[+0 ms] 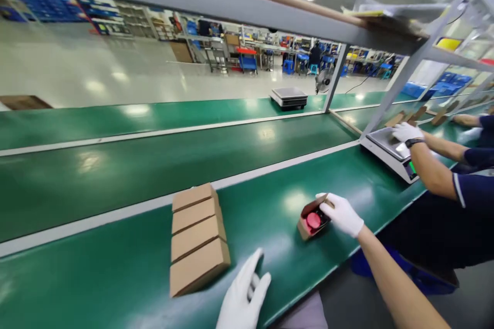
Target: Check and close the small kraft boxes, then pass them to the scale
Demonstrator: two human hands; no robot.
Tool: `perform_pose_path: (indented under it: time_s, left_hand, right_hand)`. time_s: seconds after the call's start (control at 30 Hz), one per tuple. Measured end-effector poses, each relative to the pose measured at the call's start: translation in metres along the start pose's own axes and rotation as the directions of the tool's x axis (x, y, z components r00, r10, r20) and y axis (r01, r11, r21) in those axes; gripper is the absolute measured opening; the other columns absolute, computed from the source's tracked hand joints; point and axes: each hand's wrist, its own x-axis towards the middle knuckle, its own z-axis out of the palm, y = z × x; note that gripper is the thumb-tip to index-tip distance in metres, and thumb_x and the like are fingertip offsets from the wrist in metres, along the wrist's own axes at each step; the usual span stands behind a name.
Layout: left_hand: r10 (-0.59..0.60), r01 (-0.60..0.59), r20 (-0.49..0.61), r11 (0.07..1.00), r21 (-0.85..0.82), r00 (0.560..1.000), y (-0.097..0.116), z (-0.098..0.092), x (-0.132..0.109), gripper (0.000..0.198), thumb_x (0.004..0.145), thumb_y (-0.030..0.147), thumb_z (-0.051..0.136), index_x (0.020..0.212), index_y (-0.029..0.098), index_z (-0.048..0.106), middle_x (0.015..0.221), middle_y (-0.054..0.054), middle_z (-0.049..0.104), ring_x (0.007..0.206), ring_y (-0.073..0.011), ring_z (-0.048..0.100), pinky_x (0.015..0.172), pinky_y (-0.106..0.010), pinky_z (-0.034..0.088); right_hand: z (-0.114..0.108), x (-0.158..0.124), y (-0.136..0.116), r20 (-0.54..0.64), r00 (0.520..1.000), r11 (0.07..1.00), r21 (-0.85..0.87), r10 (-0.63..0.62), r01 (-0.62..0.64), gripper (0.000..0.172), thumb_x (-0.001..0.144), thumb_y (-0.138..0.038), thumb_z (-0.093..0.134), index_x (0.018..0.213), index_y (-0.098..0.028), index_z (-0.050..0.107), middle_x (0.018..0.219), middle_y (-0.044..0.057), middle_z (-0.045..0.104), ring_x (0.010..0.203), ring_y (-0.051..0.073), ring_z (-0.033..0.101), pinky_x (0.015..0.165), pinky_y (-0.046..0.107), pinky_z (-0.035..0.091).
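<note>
My right hand (341, 214), in a white glove, grips a small open cardboard box (311, 222) that lies on its side on the green table (116, 267); a red round part shows in the box's mouth. My left hand (244, 299), also gloved, hovers over the table's near edge with fingers stretched out, holding nothing. Just to its left sits a row of several closed cardboard boxes (197, 239), side by side.
A co-worker's gloved hand (406, 131) rests on a grey weighing scale (389, 151) at the right. A second scale (288, 96) stands beyond the green conveyor belt (154, 164). Metal frame posts (335, 78) rise at the right. More small boxes (419, 113) lie farther right.
</note>
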Motion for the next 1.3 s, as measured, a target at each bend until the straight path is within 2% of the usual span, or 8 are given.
perform_pose_path:
  time_s: [0.1,0.2,0.4,0.6,0.7,0.83,1.03,1.3]
  left_hand:
    - [-0.041,0.061,0.154,0.990,-0.130,0.987,0.029,0.006,0.020,0.080,0.100,0.064,0.043,0.165,0.018,0.029,0.088,-0.002,0.066,0.076,-0.0188,0.060,0.088,-0.041,0.056]
    - [-0.021,0.063,0.165,0.965,-0.255,0.986,0.039,0.011,0.040,0.080,0.098,0.060,0.051,0.163,0.018,0.031,0.120,-0.010,0.069,0.101,-0.0222,0.067,0.102,-0.043,0.052]
    - [0.050,-0.038,0.050,0.974,-0.225,0.998,0.032,0.014,0.054,0.074,0.092,0.037,0.066,0.159,0.022,0.039,0.150,-0.013,0.058,0.137,-0.0277,0.057,0.119,-0.047,0.043]
    - [0.307,-0.340,-0.145,0.872,-0.351,0.940,0.022,0.019,0.054,0.041,0.097,0.028,0.063,0.137,0.026,0.061,0.134,-0.006,0.070,0.121,-0.0203,0.068,0.107,-0.039,0.055]
    - [0.565,-0.585,-0.159,0.801,-0.129,0.809,0.016,0.005,0.051,0.031,0.102,0.017,0.048,0.118,0.028,0.072,0.133,-0.005,0.070,0.122,-0.0188,0.067,0.105,-0.039,0.057]
    - [0.718,-0.705,0.030,0.673,0.226,0.695,0.015,-0.015,0.044,0.035,0.102,0.028,0.054,0.137,0.025,0.062,0.155,-0.015,0.052,0.136,-0.0288,0.055,0.106,-0.053,0.055]
    - [0.794,-0.745,0.071,0.530,0.406,0.604,0.015,-0.008,0.044,0.050,0.096,0.025,0.068,0.142,0.019,0.051,0.155,-0.021,0.046,0.145,-0.0318,0.046,0.108,-0.054,0.055]
    - [0.675,-0.667,0.040,0.715,0.210,0.736,0.020,-0.008,0.048,0.042,0.101,0.028,0.062,0.142,0.031,0.053,0.143,-0.011,0.054,0.130,-0.0229,0.058,0.106,-0.046,0.058]
  right_hand:
    - [0.061,-0.034,-0.038,-0.029,0.999,0.996,0.085,-0.028,0.030,0.030,0.096,-0.032,0.051,0.112,-0.020,0.074,0.113,0.008,0.075,0.106,0.025,0.069,0.099,0.038,0.052]
    - [0.090,-0.049,-0.056,-0.028,1.000,0.971,0.240,-0.011,0.017,0.030,0.099,-0.037,0.053,0.114,-0.020,0.072,0.100,0.007,0.073,0.097,0.024,0.068,0.096,0.037,0.052]
    - [0.078,-0.038,-0.046,0.391,0.916,0.811,0.563,-0.094,-0.158,0.053,0.105,-0.056,0.045,0.130,-0.015,0.066,0.071,-0.001,0.059,0.059,0.014,0.051,0.062,0.028,0.049]
    - [0.085,-0.032,-0.050,0.174,0.967,0.919,0.378,-0.186,0.109,0.023,0.091,-0.025,0.068,0.114,-0.020,0.071,0.111,0.006,0.074,0.099,0.021,0.071,0.092,0.035,0.058]
    - [0.073,-0.033,-0.042,0.104,0.845,0.837,0.241,-0.525,0.491,0.031,0.101,-0.017,0.048,0.122,-0.021,0.071,0.128,0.009,0.071,0.115,0.022,0.068,0.101,0.040,0.057]
    - [0.054,-0.036,-0.035,0.276,0.632,0.662,0.020,-0.724,0.749,0.049,0.107,-0.028,0.045,0.155,-0.019,0.045,0.154,0.016,0.052,0.142,0.030,0.048,0.113,0.054,0.048]
    - [0.073,-0.039,-0.029,0.295,0.540,0.539,-0.095,-0.788,0.837,0.056,0.109,-0.037,0.044,0.161,-0.019,0.032,0.164,0.019,0.036,0.158,0.036,0.022,0.121,0.062,0.037]
    - [0.062,-0.025,-0.034,0.251,0.603,0.637,0.078,-0.757,0.767,0.035,0.105,-0.034,0.062,0.138,-0.024,0.062,0.144,0.012,0.060,0.128,0.022,0.059,0.106,0.043,0.055]
